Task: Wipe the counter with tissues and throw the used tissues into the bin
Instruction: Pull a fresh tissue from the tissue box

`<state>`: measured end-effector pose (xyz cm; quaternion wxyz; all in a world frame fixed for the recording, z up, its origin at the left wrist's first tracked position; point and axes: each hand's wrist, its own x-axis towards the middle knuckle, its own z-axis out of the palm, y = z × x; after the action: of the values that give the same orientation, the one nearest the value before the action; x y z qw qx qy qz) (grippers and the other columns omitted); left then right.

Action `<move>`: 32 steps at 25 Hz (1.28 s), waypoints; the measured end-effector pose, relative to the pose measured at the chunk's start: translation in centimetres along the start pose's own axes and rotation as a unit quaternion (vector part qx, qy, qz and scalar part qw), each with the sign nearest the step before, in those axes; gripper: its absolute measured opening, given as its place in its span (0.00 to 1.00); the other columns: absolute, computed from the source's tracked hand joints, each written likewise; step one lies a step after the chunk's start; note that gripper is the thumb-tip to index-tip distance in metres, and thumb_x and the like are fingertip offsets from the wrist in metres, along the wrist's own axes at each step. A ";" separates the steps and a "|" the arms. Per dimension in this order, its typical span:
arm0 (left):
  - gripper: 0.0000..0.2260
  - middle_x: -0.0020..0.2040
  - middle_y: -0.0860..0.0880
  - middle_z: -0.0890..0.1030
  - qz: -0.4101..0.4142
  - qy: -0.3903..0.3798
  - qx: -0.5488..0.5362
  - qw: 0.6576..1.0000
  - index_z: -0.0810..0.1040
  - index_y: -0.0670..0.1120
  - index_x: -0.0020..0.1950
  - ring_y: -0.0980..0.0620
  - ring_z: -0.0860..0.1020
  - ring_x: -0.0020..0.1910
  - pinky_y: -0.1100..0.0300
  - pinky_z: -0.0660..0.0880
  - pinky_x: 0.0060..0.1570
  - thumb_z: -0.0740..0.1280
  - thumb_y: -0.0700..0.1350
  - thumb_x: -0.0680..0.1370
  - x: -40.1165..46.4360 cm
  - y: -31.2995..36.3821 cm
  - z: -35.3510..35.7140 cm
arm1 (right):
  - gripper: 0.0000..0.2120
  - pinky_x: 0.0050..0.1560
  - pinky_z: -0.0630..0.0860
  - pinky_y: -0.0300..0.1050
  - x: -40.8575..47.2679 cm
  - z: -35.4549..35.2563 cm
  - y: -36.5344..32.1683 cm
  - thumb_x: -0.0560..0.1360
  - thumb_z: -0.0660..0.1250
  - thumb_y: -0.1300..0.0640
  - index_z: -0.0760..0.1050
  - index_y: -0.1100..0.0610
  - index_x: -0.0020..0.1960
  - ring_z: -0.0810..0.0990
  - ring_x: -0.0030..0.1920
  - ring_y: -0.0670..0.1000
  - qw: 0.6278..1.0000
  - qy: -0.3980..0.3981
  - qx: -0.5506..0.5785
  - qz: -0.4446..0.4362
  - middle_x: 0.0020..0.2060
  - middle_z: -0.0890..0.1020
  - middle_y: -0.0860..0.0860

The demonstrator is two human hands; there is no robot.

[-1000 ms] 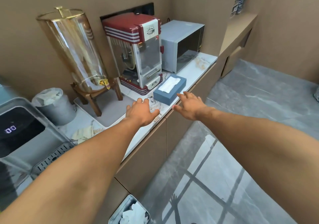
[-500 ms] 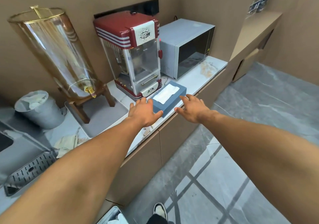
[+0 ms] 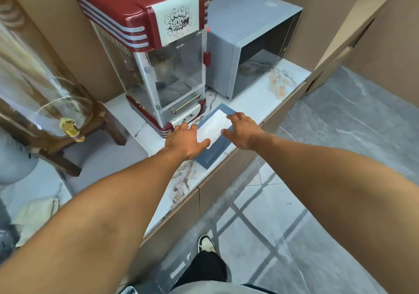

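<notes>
While no tissue is yet drawn, left hand (image 3: pixel 184 140) and right hand (image 3: pixel 243 130) hover spread, ungrasping, over the tissue box (image 3: pixel 213 135); popcorn machine (image 3: pixel 158 55) at eleven o'clock; next: pinch the top sheet.

On the counter (image 3: pixel 267 103) stand one popcorn machine (image 3: pixel 158 51), one microwave (image 3: pixel 249 44), one glass drink dispenser (image 3: pixel 40 85) and one tissue box (image 3: pixel 213 139). Two hands reach in, the left hand (image 3: pixel 184 140) and the right hand (image 3: pixel 243 130). One shoe (image 3: pixel 205 244) shows on the floor.
</notes>
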<state>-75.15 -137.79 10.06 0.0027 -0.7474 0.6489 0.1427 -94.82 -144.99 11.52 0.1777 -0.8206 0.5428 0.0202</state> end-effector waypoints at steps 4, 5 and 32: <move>0.34 0.66 0.42 0.74 0.001 -0.024 -0.015 1.000 0.67 0.50 0.74 0.39 0.72 0.66 0.45 0.70 0.63 0.61 0.68 0.74 2.6 -1.6 1.2 | 0.30 0.72 0.63 0.57 4.2 0.0 -0.2 0.79 0.63 0.46 0.59 0.54 0.76 0.62 0.73 0.61 1.000 -0.007 -0.012 0.000 0.75 0.61 0.57; 0.34 0.66 0.42 0.74 -0.002 -0.030 -0.016 0.999 0.67 0.50 0.74 0.40 0.72 0.66 0.45 0.70 0.63 0.62 0.68 0.74 2.9 -1.9 1.6 | 0.30 0.72 0.64 0.57 4.8 0.1 -0.1 0.78 0.63 0.48 0.59 0.54 0.76 0.63 0.72 0.61 1.000 -0.014 -0.012 0.001 0.75 0.61 0.58; 0.07 0.53 0.43 0.82 -0.071 0.014 -0.096 0.993 0.81 0.45 0.49 0.39 0.79 0.53 0.49 0.78 0.49 0.65 0.47 0.79 8.9 -1.9 1.5 | 0.12 0.47 0.73 0.45 13.5 0.8 1.9 0.77 0.60 0.65 0.78 0.57 0.56 0.76 0.47 0.55 0.998 -0.055 0.021 -0.020 0.52 0.80 0.56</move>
<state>-72.54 -145.81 6.35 -0.0680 -0.7904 0.5776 0.1927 -90.89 -157.29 7.21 0.2252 -0.8248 0.5161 0.0507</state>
